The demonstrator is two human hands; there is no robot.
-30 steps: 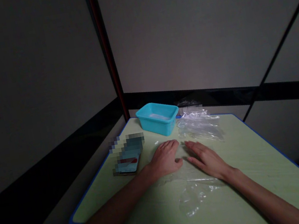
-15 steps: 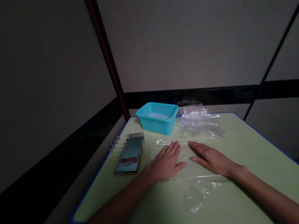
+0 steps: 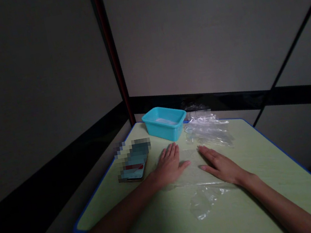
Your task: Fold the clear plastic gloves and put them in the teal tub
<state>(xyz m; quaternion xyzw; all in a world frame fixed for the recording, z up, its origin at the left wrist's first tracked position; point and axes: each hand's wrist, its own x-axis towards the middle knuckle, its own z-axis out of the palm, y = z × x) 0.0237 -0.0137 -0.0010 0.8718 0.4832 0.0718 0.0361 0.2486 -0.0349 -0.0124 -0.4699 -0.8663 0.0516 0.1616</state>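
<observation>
I see clear plastic film point(image 3: 195, 174) lying mostly flat on the worktop point(image 3: 274, 168), its near end crinkled and shiny.

colourless plastic point(image 3: 196, 177) — turquoise basin point(image 3: 161, 130) — pale-green tabletop point(image 3: 270, 161)

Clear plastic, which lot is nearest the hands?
The sheet spread under the left hand and right hand; the other is the pile beside the turquoise basin.
</observation>
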